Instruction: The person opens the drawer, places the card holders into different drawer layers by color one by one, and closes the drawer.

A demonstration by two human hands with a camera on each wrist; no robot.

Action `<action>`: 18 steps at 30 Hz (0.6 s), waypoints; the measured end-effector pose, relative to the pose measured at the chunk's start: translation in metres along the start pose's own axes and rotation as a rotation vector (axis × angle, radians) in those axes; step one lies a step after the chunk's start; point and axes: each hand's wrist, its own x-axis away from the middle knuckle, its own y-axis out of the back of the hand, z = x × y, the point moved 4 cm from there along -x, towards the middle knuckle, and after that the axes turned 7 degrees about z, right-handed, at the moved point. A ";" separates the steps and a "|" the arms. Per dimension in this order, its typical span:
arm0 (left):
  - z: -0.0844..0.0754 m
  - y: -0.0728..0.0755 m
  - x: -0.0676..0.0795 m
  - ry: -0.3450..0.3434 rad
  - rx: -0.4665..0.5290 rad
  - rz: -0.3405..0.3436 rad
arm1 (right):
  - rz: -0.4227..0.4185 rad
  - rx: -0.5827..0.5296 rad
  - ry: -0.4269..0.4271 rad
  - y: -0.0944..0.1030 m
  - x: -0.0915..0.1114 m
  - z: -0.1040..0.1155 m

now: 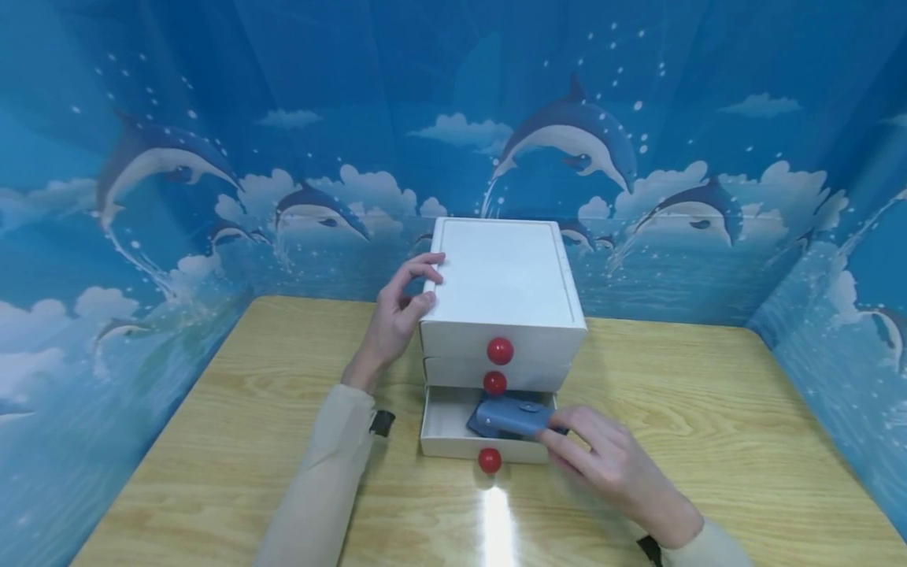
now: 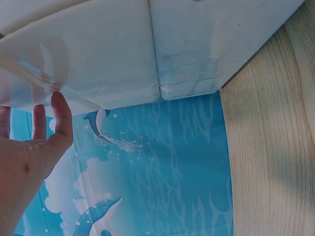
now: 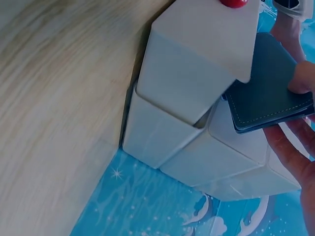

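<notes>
A blue wallet (image 1: 512, 417) with a snap tab lies tilted over the pulled-out bottom drawer (image 1: 449, 449) of a small white drawer cabinet (image 1: 503, 272). My right hand (image 1: 615, 465) pinches its right end. From the right wrist view, the wallet (image 3: 268, 81) is dark blue with a stitched edge, my thumb on one face and fingers beneath. My left hand (image 1: 398, 315) rests its fingertips on the cabinet's upper left edge. Seen from the left wrist, those fingers (image 2: 61, 115) touch the white side wall without curling round anything. Part of the drawer's inside is hidden by the wallet.
The two upper drawers are closed, each with a red knob (image 1: 500, 351). Another red knob (image 1: 490, 461) marks the open drawer's front. All stands on a wood-grain table (image 1: 680, 394), with a blue dolphin-print curtain (image 1: 354, 118) behind and at both sides.
</notes>
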 end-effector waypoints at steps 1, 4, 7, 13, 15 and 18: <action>0.000 0.000 0.000 -0.002 0.000 -0.001 | 0.003 0.001 0.002 -0.002 -0.001 0.000; 0.000 0.000 0.000 -0.008 0.005 -0.004 | 0.019 0.005 0.005 -0.006 -0.003 0.000; 0.000 0.000 -0.001 -0.010 0.003 -0.005 | 0.050 0.000 0.003 -0.010 -0.004 0.000; 0.001 0.000 -0.001 0.001 0.001 -0.003 | 0.117 -0.002 -0.022 -0.017 -0.005 -0.002; 0.001 0.000 -0.001 0.003 0.001 -0.004 | 0.129 -0.004 -0.031 -0.020 -0.005 -0.003; 0.001 0.000 -0.001 0.002 0.002 -0.005 | 0.126 -0.012 -0.031 -0.023 -0.006 -0.005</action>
